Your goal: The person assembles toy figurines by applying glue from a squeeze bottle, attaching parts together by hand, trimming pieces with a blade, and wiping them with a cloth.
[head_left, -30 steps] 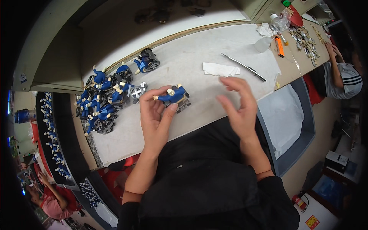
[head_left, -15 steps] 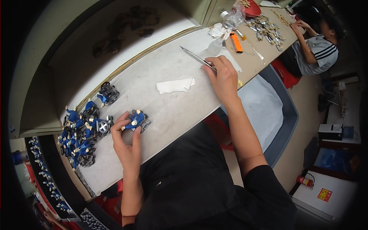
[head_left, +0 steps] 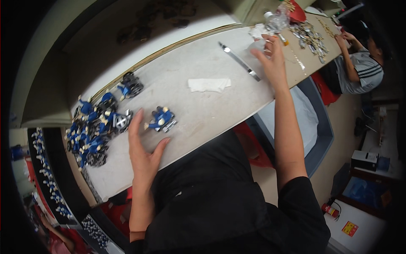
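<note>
A small figure in blue (head_left: 162,119), mounted on a dark and silver wheeled piece, lies on the pale worktop. My left hand (head_left: 146,154) is open beside it, thumb and fingers apart and a gap between them and the figure. My right hand (head_left: 274,63) reaches to a translucent bottle (head_left: 257,45), its thumb and fingers spread about it; blur hides how firmly they touch. Metal tweezers (head_left: 240,61) rest on the worktop, left of the right hand. A folded white cloth (head_left: 209,84) lies between the figure and the tweezers.
Several blue figures with black wheels (head_left: 95,131) are heaped at the left. Far right hold small metal parts (head_left: 311,40), a clear plastic bag (head_left: 278,21) and a seated person (head_left: 359,67). A grey lined bin (head_left: 319,139) stands beyond the front edge, near my right arm.
My left hand has let go of the blue figure, which now lies on the worktop. My right hand has put the tweezers down and moved away to the bottle. The view has shifted slightly.
</note>
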{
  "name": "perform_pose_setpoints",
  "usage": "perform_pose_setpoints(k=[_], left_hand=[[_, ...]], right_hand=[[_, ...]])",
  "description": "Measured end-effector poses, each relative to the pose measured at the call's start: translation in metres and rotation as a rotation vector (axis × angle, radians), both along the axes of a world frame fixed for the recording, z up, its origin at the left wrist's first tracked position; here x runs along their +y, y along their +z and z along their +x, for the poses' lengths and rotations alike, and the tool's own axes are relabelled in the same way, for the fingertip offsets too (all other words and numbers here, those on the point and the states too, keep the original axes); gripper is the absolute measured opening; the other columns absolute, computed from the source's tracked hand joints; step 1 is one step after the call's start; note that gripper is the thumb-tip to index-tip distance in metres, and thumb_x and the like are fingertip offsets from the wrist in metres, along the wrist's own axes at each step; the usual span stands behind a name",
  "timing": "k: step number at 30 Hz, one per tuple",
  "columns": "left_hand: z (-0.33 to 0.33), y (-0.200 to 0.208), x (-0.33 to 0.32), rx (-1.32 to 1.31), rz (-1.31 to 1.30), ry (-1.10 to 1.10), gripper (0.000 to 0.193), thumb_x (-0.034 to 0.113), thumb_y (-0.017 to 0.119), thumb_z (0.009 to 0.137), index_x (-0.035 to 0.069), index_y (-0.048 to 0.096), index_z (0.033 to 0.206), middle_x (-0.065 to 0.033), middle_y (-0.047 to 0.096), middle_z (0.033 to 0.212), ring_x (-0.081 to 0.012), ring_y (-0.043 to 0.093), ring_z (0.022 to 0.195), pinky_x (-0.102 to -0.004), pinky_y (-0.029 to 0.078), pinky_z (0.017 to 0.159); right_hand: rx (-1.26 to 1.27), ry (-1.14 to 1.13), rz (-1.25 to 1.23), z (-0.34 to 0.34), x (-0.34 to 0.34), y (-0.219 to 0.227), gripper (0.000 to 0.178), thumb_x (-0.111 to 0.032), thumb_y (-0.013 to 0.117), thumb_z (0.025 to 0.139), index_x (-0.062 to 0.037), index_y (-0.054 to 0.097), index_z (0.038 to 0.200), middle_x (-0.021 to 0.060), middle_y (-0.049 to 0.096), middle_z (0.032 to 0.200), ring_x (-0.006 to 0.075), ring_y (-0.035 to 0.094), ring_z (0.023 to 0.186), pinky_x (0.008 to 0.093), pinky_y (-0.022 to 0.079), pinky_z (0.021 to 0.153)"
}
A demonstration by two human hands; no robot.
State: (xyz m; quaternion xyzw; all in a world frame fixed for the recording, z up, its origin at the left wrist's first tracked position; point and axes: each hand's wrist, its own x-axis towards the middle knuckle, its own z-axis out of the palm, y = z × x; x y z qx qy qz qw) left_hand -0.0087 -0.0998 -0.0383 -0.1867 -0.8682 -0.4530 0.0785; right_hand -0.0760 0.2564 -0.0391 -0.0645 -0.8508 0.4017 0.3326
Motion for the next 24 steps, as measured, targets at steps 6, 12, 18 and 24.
perform_pose_setpoints(k=[6,12,18,24], left_hand=[[-0.001,0.012,0.009,-0.014,-0.072,-0.034,0.092,0.0,0.075,0.058,0.006,0.024,0.135,-0.0174,0.043,0.127,-0.0268,0.042,0.118,-0.0352,0.033,0.097],[-0.003,0.007,0.014,0.045,-0.094,-0.006,0.09,-0.001,0.075,0.059,0.006,0.026,0.134,-0.0171,0.048,0.122,-0.0273,0.047,0.113,-0.0356,0.037,0.094],[-0.006,0.002,0.015,0.049,0.009,-0.006,0.074,-0.001,0.072,0.061,0.003,0.038,0.127,-0.0145,0.05,0.117,-0.0299,0.05,0.101,-0.0354,0.042,0.084],[-0.004,0.0,0.014,0.237,0.003,0.092,0.062,0.002,0.073,0.061,0.002,0.046,0.117,-0.0122,0.055,0.111,-0.0282,0.055,0.094,-0.0344,0.045,0.079]], right_hand=[[0.103,0.119,-0.319,0.045,-0.033,0.013,0.031,-0.006,0.057,0.082,0.0032,0.048,0.11,0.0107,0.056,0.105,0.0138,0.054,0.085,0.0226,0.043,0.075],[-0.041,0.175,-0.581,0.112,-0.109,0.007,0.033,-0.002,0.046,0.085,0.0043,0.045,0.117,0.0137,0.052,0.109,0.0152,0.055,0.076,0.0263,0.046,0.072],[0.052,0.09,-0.737,0.134,-0.124,-0.003,0.028,-0.002,0.056,0.08,0.0017,0.048,0.106,0.0119,0.052,0.098,0.0139,0.052,0.07,0.0243,0.044,0.066],[0.087,0.144,-0.955,0.131,-0.14,-0.005,0.029,-0.002,0.064,0.073,-0.0004,0.049,0.098,0.01,0.051,0.094,0.0142,0.052,0.076,0.0248,0.043,0.068]])
